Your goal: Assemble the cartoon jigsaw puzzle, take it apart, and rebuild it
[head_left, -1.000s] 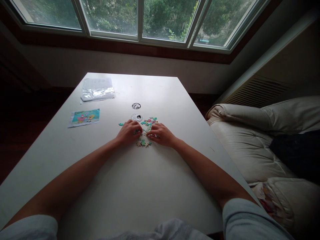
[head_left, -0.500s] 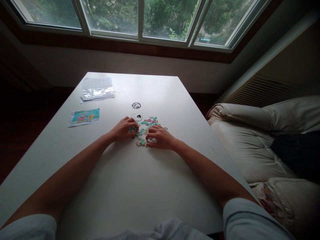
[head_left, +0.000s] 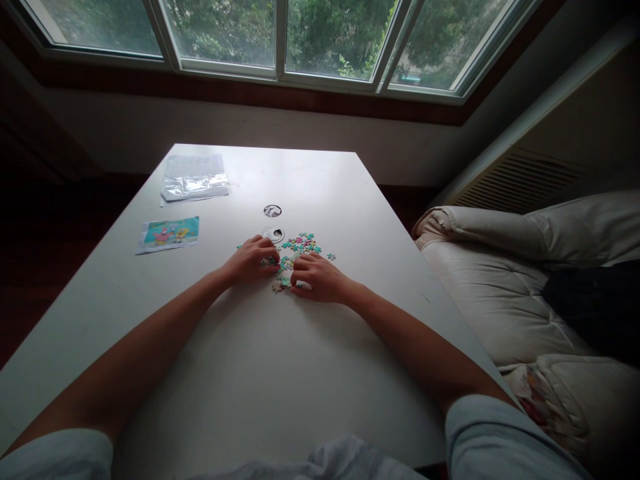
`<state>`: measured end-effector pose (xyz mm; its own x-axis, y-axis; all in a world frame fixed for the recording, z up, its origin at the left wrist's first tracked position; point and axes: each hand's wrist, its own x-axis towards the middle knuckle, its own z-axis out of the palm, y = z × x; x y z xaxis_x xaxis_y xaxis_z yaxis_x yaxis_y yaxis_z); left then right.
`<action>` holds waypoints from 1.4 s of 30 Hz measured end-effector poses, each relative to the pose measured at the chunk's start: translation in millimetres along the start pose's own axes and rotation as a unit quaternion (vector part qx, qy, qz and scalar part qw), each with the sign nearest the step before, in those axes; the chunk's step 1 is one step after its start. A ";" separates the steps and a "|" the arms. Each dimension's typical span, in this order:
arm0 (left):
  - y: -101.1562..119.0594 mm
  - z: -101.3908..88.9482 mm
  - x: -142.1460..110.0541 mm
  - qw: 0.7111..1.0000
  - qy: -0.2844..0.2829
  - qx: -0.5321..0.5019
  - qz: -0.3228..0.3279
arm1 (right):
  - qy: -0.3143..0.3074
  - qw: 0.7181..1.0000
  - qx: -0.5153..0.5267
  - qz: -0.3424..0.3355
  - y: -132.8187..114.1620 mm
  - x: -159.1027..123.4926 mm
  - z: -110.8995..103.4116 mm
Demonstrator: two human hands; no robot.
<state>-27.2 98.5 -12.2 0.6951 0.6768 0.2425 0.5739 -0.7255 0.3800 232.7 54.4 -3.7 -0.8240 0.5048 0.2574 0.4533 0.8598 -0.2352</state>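
A loose pile of small jigsaw puzzle pieces (head_left: 301, 244), mostly teal with some pink and yellow, lies in the middle of the white table (head_left: 280, 373). At the pile's left side, my left hand (head_left: 253, 260) has its fingers curled round a few puzzle pieces (head_left: 270, 261). Facing it from the right, my right hand (head_left: 320, 277) is bent, with a piece showing between thumb and fingers. A pinkish piece (head_left: 277, 288) lies between the hands, nearer to me. How firmly the pieces are held is hard to see.
Two round shiny discs (head_left: 273, 211) lie just beyond the pile. A cartoon picture sheet (head_left: 170, 233) is at the left, with papers and a clear plastic sleeve (head_left: 195, 179) behind it. A cream sofa (head_left: 485, 287) stands along the table's right side, windows ahead.
Both hands have shifted slightly over the pile. The teal piece by my right thumb is now more covered, and a piece shows left of my left hand.
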 end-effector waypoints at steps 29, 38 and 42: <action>4.9 -24.3 -3.6 0.985 -0.128 -0.115 -0.012 | 0.005 0.998 0.050 0.047 21.7 -9.3 -1.1; 23.5 -30.1 -3.2 0.989 -0.139 -0.039 -0.016 | 0.034 0.999 0.028 0.028 12.3 -4.3 6.0; 37.8 -32.4 -3.7 0.987 -0.158 -0.017 0.010 | 0.039 0.999 -0.019 0.013 3.8 -1.1 12.5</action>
<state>-22.1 72.6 30.3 0.8091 0.5865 -0.0378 0.5482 -0.7299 0.4084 231.1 56.1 -16.6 -0.7836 0.5302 0.3237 0.4882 0.8478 -0.2069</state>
